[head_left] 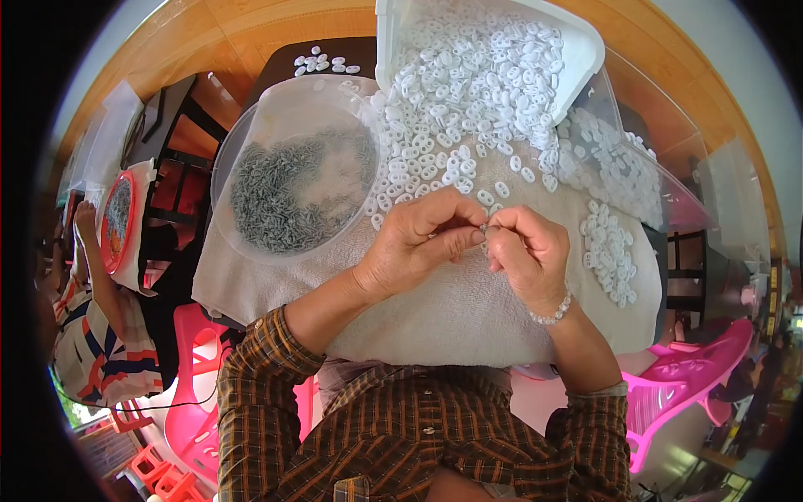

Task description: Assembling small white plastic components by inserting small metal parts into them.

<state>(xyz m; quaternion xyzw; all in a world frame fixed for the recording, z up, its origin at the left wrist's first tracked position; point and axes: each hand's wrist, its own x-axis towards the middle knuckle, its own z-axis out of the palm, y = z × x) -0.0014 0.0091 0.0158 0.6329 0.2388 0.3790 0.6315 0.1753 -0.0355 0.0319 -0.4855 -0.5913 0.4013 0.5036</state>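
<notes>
My left hand (410, 247) and right hand (523, 251) meet over the middle of the towel-covered tabletop (435, 309), fingertips touching. Each grip is narrow — pinched on one tiny piece (484, 226) at the point where the hands meet. I judge I hold it up close and central so both thumbs and forefingers can work on it at once. It is so small, and so buried between my fingers, that I cannot tell whether it is one part or two being joined.

The supplies sit within easy reach beyond my hands: a clear round bowl (226, 180) of small grey metal pieces (288, 192) to my left, and a heap of white oval rings (452, 125) spilling from a tipped white tray (577, 50) straight ahead. A smaller patch of white rings (609, 251) lies on the towel just beside my right hand, perhaps kept apart on purpose. A clear plastic sheet (661, 159) covers more rings at the right — its edge is hard to trace.

At far left another person's arm (88, 243) shows near a red-rimmed dish (115, 219), largely cut off by the picture's rim.
</notes>
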